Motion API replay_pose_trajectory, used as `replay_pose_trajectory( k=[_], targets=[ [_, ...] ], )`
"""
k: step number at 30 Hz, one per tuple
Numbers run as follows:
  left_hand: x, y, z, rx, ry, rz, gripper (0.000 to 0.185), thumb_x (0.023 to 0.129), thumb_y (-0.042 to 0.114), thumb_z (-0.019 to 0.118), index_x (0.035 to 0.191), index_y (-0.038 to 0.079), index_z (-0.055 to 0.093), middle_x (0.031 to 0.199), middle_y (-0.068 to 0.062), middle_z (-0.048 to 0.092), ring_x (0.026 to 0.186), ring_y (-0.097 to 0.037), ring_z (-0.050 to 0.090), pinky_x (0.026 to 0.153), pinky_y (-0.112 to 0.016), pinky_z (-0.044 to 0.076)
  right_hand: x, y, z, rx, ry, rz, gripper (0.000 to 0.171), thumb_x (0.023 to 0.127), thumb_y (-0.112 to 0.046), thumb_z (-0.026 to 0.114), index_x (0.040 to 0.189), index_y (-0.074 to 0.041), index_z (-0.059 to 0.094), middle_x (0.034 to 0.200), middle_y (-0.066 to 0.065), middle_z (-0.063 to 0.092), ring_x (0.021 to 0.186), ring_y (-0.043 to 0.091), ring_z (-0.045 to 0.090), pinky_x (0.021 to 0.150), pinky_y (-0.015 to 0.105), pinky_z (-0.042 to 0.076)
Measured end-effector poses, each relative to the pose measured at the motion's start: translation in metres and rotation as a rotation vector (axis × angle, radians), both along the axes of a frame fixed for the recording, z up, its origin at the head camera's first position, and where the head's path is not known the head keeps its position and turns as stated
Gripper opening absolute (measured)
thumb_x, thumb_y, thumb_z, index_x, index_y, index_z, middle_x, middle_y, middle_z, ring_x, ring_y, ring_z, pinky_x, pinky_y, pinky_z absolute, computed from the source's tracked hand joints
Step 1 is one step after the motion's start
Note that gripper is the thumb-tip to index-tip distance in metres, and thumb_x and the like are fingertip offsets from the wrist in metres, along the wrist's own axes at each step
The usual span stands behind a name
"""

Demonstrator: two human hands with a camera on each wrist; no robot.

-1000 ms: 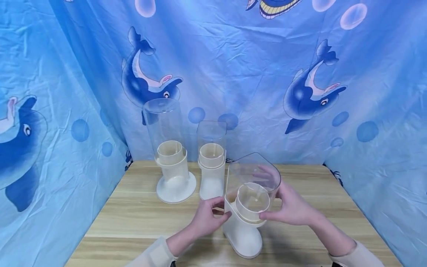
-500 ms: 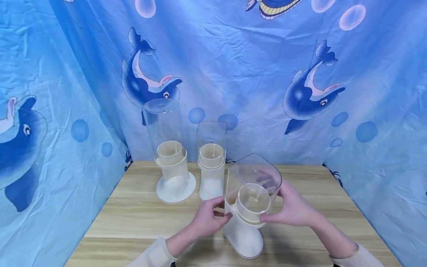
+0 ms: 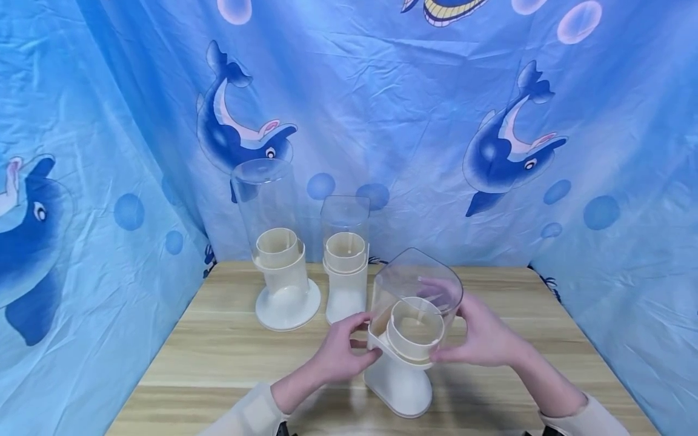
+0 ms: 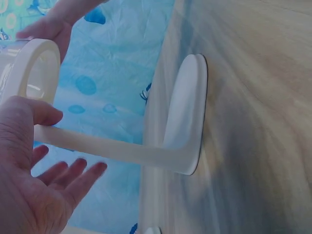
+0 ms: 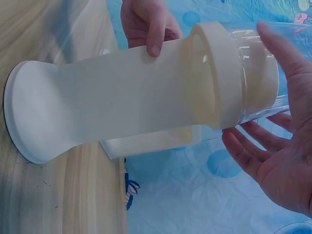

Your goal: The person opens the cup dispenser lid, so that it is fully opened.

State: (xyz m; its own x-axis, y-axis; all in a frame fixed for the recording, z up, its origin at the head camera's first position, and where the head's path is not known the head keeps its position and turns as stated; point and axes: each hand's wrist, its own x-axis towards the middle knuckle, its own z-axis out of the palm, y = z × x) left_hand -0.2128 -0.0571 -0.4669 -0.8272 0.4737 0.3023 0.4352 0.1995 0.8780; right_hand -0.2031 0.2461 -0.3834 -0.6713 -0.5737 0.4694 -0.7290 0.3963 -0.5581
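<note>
Head view: the nearest dispenser (image 3: 406,339) stands upright near the table's (image 3: 218,357) front, long axis vertical, clear top up. My left hand (image 3: 340,354) pinches its cream stand; my right hand (image 3: 482,336) cups the clear cylinder, fingers straight.

It looked like a makeshift recording corner rather than a lived-in room; a blue dolphin-print cloth (image 3: 382,109) was draped as a backdrop behind and to both sides of a light wooden table (image 3: 218,351); three white-based clear dispensers (image 3: 278,254) stood on it, like props.
</note>
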Motion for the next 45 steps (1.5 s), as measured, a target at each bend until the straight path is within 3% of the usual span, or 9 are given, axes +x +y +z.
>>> replay_pose_trajectory(
  k=[6, 11, 17, 21, 24, 29, 35, 40, 45],
  targets=[
    [0.01, 0.001, -0.002, 0.021, 0.003, 0.012, 0.052, 0.088, 0.0, 0.078, 0.137, 0.011, 0.065, 0.123, -0.007, 0.074, 0.112, -0.015, 0.069, 0.086, -0.026, 0.066, -0.001, 0.001, 0.001, -0.018, -0.077, 0.015, 0.111, 0.068, -0.03, 0.103, 0.16, -0.021, 0.041, 0.149, 0.004, 0.064, 0.129, 0.013, 0.065, 0.103, 0.033, 0.059],
    [0.01, 0.002, -0.001, 0.041, 0.0, -0.007, 0.062, 0.085, 0.003, 0.082, 0.143, 0.013, 0.06, 0.131, -0.007, 0.07, 0.12, -0.021, 0.067, 0.092, -0.027, 0.064, -0.005, 0.007, 0.0, -0.049, -0.074, 0.062, 0.106, 0.069, -0.02, 0.101, 0.158, -0.016, 0.044, 0.15, 0.009, 0.063, 0.131, 0.009, 0.063, 0.101, 0.031, 0.059],
    [-0.014, -0.001, 0.001, 0.048, -0.033, -0.181, 0.075, 0.086, 0.008, 0.084, 0.152, 0.008, 0.048, 0.146, -0.017, 0.061, 0.139, -0.033, 0.058, 0.109, -0.029, 0.057, -0.009, 0.008, 0.0, -0.065, -0.054, 0.097, 0.102, 0.072, -0.016, 0.099, 0.158, -0.011, 0.043, 0.148, 0.014, 0.063, 0.128, 0.01, 0.065, 0.096, 0.032, 0.062],
    [-0.031, -0.002, -0.001, 0.055, -0.12, -0.321, 0.083, 0.085, 0.005, 0.084, 0.156, 0.004, 0.041, 0.154, -0.021, 0.055, 0.146, -0.031, 0.053, 0.117, -0.027, 0.05, -0.012, 0.008, 0.0, -0.068, -0.077, 0.127, 0.102, 0.073, -0.014, 0.099, 0.158, -0.011, 0.043, 0.148, 0.009, 0.064, 0.129, 0.009, 0.065, 0.096, 0.032, 0.062],
    [-0.037, -0.002, -0.004, 0.051, -0.157, -0.376, 0.084, 0.084, 0.003, 0.084, 0.156, 0.003, 0.04, 0.154, -0.022, 0.052, 0.145, -0.025, 0.053, 0.118, -0.026, 0.049, -0.016, 0.009, -0.001, -0.075, -0.105, 0.153, 0.102, 0.073, -0.012, 0.099, 0.158, -0.01, 0.043, 0.149, 0.004, 0.063, 0.131, 0.009, 0.064, 0.096, 0.032, 0.062],
    [-0.038, -0.001, -0.007, 0.023, -0.164, -0.344, 0.089, 0.079, 0.004, 0.09, 0.154, 0.008, 0.044, 0.148, -0.016, 0.056, 0.136, -0.018, 0.055, 0.115, -0.029, 0.052, -0.019, 0.013, -0.002, -0.09, -0.169, 0.199, 0.097, 0.077, -0.007, 0.095, 0.158, -0.009, 0.043, 0.154, -0.001, 0.06, 0.136, 0.009, 0.062, 0.104, 0.03, 0.059],
    [-0.035, -0.005, -0.009, -0.013, -0.088, -0.285, 0.104, 0.074, 0.01, 0.095, 0.161, 0.014, 0.037, 0.154, -0.01, 0.05, 0.144, -0.025, 0.05, 0.122, -0.04, 0.046, -0.016, 0.015, -0.001, -0.04, -0.093, 0.166, 0.094, 0.081, -0.008, 0.092, 0.159, -0.011, 0.041, 0.158, 0.002, 0.055, 0.141, 0.007, 0.056, 0.114, 0.024, 0.05],
    [-0.033, -0.004, -0.01, 0.009, -0.092, -0.295, 0.102, 0.074, 0.007, 0.094, 0.159, 0.01, 0.038, 0.153, -0.014, 0.055, 0.144, -0.026, 0.052, 0.123, -0.038, 0.045, -0.012, 0.009, -0.001, -0.018, -0.082, 0.161, 0.102, 0.079, -0.014, 0.095, 0.162, -0.011, 0.036, 0.156, 0.008, 0.055, 0.141, 0.01, 0.057, 0.113, 0.028, 0.053],
    [-0.022, 0.0, -0.011, 0.006, -0.083, -0.235, 0.103, 0.07, 0.01, 0.098, 0.156, 0.012, 0.041, 0.145, -0.011, 0.059, 0.135, -0.021, 0.057, 0.118, -0.032, 0.05, -0.008, 0.008, -0.005, -0.026, -0.102, 0.179, 0.104, 0.08, -0.011, 0.093, 0.163, -0.008, 0.032, 0.157, 0.008, 0.052, 0.136, 0.011, 0.06, 0.106, 0.032, 0.059]
  ],
)
